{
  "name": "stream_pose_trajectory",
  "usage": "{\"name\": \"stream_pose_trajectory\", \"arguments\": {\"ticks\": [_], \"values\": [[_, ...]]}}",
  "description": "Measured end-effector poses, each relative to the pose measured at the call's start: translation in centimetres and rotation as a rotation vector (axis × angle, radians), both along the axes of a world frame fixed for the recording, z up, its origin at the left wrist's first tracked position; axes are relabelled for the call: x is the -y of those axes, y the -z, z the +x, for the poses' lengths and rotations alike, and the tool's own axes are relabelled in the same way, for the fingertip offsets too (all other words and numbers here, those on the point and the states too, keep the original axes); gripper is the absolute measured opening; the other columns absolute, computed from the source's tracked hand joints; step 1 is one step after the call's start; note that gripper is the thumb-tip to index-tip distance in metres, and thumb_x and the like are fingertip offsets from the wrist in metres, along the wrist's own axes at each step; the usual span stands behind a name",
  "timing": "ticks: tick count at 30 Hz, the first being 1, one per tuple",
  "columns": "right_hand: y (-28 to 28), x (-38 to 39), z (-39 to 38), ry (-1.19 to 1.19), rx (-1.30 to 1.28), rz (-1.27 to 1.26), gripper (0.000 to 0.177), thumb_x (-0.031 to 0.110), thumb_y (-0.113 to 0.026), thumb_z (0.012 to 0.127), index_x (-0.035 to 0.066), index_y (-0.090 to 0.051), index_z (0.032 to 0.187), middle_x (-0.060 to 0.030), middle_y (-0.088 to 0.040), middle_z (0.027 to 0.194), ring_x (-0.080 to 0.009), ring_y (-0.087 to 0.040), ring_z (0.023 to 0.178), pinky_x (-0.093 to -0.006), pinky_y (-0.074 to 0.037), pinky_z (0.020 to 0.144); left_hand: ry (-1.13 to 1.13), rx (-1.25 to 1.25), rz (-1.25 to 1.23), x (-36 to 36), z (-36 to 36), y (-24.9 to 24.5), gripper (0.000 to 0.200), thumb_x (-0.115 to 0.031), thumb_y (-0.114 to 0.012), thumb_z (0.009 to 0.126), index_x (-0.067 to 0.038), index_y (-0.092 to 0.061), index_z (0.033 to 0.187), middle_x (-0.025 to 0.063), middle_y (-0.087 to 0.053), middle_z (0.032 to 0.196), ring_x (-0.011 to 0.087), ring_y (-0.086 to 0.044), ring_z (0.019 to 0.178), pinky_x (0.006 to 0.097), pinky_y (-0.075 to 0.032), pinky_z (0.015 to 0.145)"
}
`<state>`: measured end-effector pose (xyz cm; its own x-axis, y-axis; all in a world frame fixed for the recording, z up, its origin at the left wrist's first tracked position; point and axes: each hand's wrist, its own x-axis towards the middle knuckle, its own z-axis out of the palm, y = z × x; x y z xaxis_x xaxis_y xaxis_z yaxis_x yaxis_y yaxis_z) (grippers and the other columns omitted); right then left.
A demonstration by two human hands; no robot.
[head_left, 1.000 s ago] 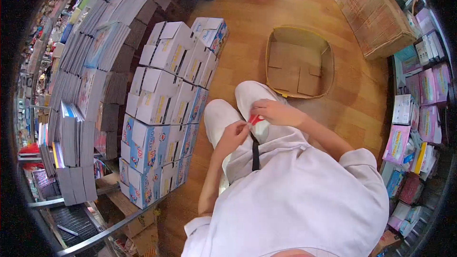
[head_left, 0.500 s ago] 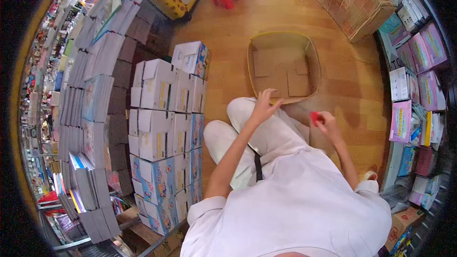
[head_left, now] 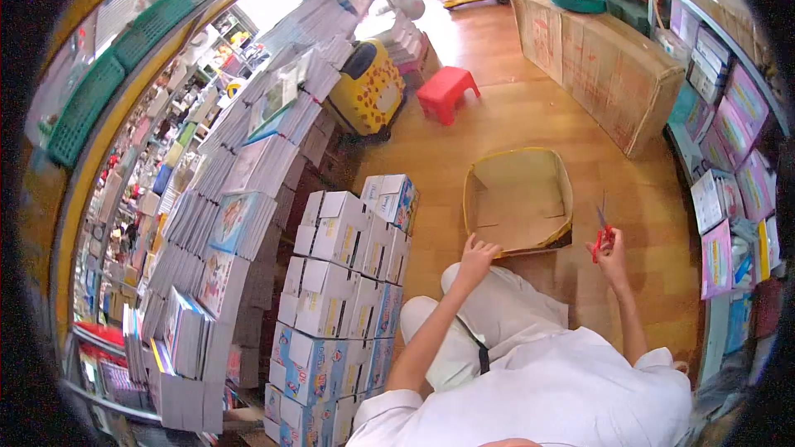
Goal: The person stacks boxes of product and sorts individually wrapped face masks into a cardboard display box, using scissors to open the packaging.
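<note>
My right hand (head_left: 613, 255) grips red-handled scissors (head_left: 601, 230), blades pointing up, out to the right above the wooden floor. My left hand (head_left: 478, 255) is open with fingers spread, at the near edge of an empty open cardboard box (head_left: 563, 199) lying on the floor just ahead of my knees. Nothing is in the left hand.
A stack of white and blue cartons (head_left: 344, 298) stands at my left. Piles of books (head_left: 224, 223) fill the shelves beyond it. A red stool (head_left: 447, 93) and a yellow spotted case (head_left: 373, 87) sit farther back. Large cardboard boxes (head_left: 613, 66) line the right; packaged goods (head_left: 733, 199) fill the right shelf.
My hands, together at my lap a second ago, have separated. The right hand carried the red scissors out to the right and raised them; the left reached to the box edge. The view tilted up.
</note>
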<state>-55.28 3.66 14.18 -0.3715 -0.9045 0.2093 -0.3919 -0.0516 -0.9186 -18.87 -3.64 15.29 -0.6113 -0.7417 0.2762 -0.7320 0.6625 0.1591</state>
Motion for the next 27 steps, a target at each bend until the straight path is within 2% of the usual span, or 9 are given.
{"name": "stream_pose_trajectory", "arguments": {"ticks": [3, 6, 9, 10, 13, 17, 20, 23, 27], "values": [[-3.9, 2.7, 0.8, -0.066, 0.173, -0.007, 0.051, 0.018, -0.08, 0.078, 0.008, -0.046, 0.115, -0.0009, -0.051, 0.094, -0.0108, -0.051, 0.082, -0.0281, -0.046, 0.069, 0.058, -0.009, -0.082, -2.9, 3.8, -3.9, 0.031, -0.013, -0.061, 0.08, -0.015, -0.064, 0.111, -0.0006, -0.065, 0.102, 0.0177, -0.058, 0.102, 0.0563, -0.024, 0.112], [-8.3, 5.2, 2.0, -0.08, 0.14, -0.03, 0.044, 0.02, -0.075, 0.083, 0.008, -0.047, 0.116, -0.0005, -0.051, 0.098, -0.0107, -0.053, 0.083, -0.0274, -0.047, 0.07, 0.015, 0.001, -0.195, -6.8, 8.3, -4.2, 0.033, -0.014, -0.059, 0.08, -0.016, -0.063, 0.114, -0.002, -0.062, 0.114, 0.016, -0.055, 0.112, 0.0603, -0.021, 0.113], [-8.9, 10.0, 2.1, -0.248, 0.335, -0.156, 0.045, 0.02, -0.07, 0.086, 0.007, -0.046, 0.122, -0.002, -0.054, 0.11, -0.0107, -0.056, 0.085, -0.0263, -0.048, 0.067, -0.078, 0.03, -0.194, -11.8, 11.6, -5.2, 0.041, -0.012, -0.057, 0.082, -0.018, -0.059, 0.122, -0.0018, -0.059, 0.123, 0.0162, -0.053, 0.119, 0.0617, -0.02, 0.113], [-8.0, 11.9, 1.9, -0.383, 0.422, -0.15, 0.039, 0.023, -0.064, 0.09, 0.008, -0.048, 0.122, 0.0007, -0.054, 0.114, -0.0098, -0.056, 0.088, -0.0241, -0.047, 0.067, -0.114, 0.044, -0.196, -13.2, 12.3, -5.5, 0.044, -0.013, -0.056, 0.082, -0.019, -0.057, 0.126, -0.0015, -0.058, 0.124, 0.0165, -0.052, 0.12, 0.0617, -0.019, 0.113], [-14.1, 11.8, 6.5, -0.572, 0.744, -0.13, 0.033, 0.021, -0.062, 0.09, 0.01, -0.05, 0.119, 0.002, -0.055, 0.111, -0.0084, -0.055, 0.089, -0.0215, -0.045, 0.066, -0.209, 0.055, -0.172, -15.8, 13.9, -3.4, 0.053, -0.014, -0.054, 0.084, -0.02, -0.049, 0.136, -0.0001, -0.055, 0.131, 0.0179, -0.05, 0.125, 0.0624, -0.019, 0.113], [-18.0, 10.9, 10.3, -0.63, 0.665, -0.015, 0.033, 0.013, -0.065, 0.087, 0.01, -0.052, 0.117, 0.0015, -0.057, 0.099, -0.0077, -0.055, 0.085, -0.0195, -0.044, 0.067, -0.307, 0.082, -0.271, -16.2, 14.6, -2.7, 0.053, -0.016, -0.053, 0.085, -0.019, -0.048, 0.137, -0.0001, -0.053, 0.134, 0.018, -0.048, 0.126, 0.0622, -0.017, 0.113], [-21.0, 8.4, 13.6, -0.699, 0.355, -0.154, 0.032, 0.013, -0.069, 0.085, 0.008, -0.054, 0.112, 0.0047, -0.053, 0.087, -0.0036, -0.051, 0.069, -0.0201, -0.042, 0.058, -0.309, -0.012, -0.302, -15.0, 14.9, -1.2, 0.051, -0.014, -0.052, 0.084, -0.018, -0.05, 0.135, 0.0006, -0.05, 0.139, 0.0202, -0.046, 0.129, 0.0651, -0.011, 0.113], [-22.5, 7.6, 15.5, -0.625, 0.286, -0.116, 0.037, 0.003, -0.073, 0.078, 0.006, -0.055, 0.11, 0.0016, -0.057, 0.092, -0.0078, -0.057, 0.076, -0.0221, -0.046, 0.065, -0.257, -0.087, -0.352, -12.7, 15.0, 1.1, 0.048, -0.011, -0.052, 0.084, -0.016, -0.052, 0.132, 0.0014, -0.049, 0.141, 0.0222, -0.045, 0.131, 0.0666, -0.009, 0.113], [-15.5, 12.4, 13.2, -0.455, 0.196, -0.15, 0.029, 0.004, -0.072, 0.078, 0.0, -0.059, 0.104, -0.0015, -0.061, 0.088, -0.0093, -0.058, 0.07, -0.026, -0.05, 0.06, -0.212, -0.091, -0.352, -11.3, 15.3, 0.4, 0.044, -0.009, -0.052, 0.083, -0.013, -0.055, 0.126, 0.0016, -0.049, 0.141, 0.024, -0.044, 0.131, 0.0674, -0.01, 0.112]]}}
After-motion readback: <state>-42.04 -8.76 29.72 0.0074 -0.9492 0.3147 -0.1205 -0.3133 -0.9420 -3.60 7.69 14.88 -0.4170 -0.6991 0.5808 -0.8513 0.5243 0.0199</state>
